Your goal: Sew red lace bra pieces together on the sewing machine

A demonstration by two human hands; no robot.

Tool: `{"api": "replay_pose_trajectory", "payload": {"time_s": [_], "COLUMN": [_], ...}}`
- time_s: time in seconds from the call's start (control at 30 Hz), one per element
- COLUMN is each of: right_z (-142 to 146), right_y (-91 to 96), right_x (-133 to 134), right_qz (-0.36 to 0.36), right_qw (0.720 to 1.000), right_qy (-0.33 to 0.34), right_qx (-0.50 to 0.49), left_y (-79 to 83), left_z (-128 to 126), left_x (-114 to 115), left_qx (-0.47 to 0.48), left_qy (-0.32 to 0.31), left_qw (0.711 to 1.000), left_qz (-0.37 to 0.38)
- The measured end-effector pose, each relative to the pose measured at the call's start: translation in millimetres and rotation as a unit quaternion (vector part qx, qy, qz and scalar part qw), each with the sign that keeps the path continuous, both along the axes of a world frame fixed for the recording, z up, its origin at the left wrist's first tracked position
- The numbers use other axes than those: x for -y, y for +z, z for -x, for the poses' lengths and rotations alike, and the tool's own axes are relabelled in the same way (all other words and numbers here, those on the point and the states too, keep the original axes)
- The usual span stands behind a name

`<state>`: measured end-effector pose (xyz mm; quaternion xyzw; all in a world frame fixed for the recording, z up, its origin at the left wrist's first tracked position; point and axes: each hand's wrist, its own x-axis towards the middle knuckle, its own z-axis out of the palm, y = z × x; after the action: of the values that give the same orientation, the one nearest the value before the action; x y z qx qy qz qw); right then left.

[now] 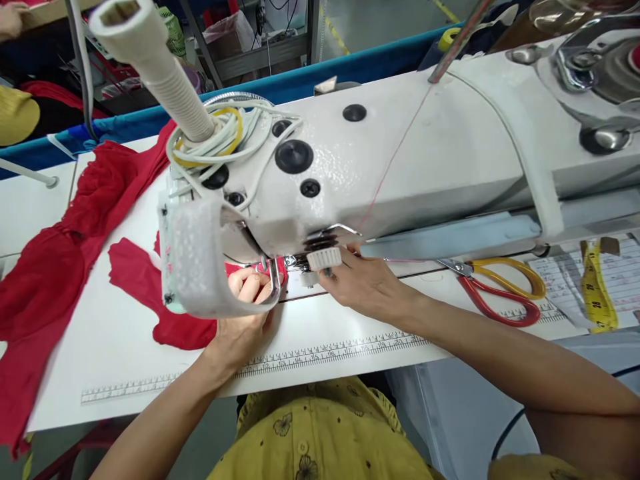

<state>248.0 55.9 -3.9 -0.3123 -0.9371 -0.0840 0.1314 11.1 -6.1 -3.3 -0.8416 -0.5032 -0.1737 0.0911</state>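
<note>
A white sewing machine (400,160) spans the view, a red thread running down its front. Under its head, my left hand (245,327) has curled fingers pressed together on a small piece of red fabric (281,269) by the needle area. A pale guard (193,260) partly covers that hand. My right hand (360,280) reaches in from the right beside the white dial (324,259). Its fingertips are hidden behind the machine, so what they touch cannot be seen. A cut red piece (175,313) lies left of my left hand, close to the wrist.
Gathered red cloth (75,233) spreads along the table's left side and hangs over its front edge. Scissors (495,287) with yellow and red handles lie right, near papers and a yellow measuring tape (597,290). A printed ruler (320,357) follows the front edge.
</note>
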Motion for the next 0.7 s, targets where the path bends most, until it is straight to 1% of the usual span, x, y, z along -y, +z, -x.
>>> {"api": "replay_pose_trajectory", "payload": {"time_s": [0.13, 0.33, 0.47, 0.7], "right_z": [0.9, 1.1, 0.2, 0.3], "right_y": [-0.5, 0.4, 1.5, -0.2], "right_x": [-0.5, 0.2, 0.5, 0.7], "right_qz": [-0.006, -0.06, -0.04, -0.043], "right_qw": [1.0, 0.998, 0.999, 0.999], "right_qy": [0.008, 0.004, 0.003, 0.005], "right_qx": [-0.009, 0.01, 0.031, 0.018], "left_y": [-0.8, -0.9, 0.2, -0.2], "left_z": [0.1, -1.0, -2.8, -3.3], "left_x": [-0.1, 1.5, 0.9, 3.1], "left_qx": [-0.007, -0.023, -0.05, -0.067], "left_qy": [-0.004, 0.006, 0.0, -0.002], "left_qw": [1.0, 1.0, 0.999, 0.997], "left_qz": [0.005, 0.005, -0.014, -0.026]}}
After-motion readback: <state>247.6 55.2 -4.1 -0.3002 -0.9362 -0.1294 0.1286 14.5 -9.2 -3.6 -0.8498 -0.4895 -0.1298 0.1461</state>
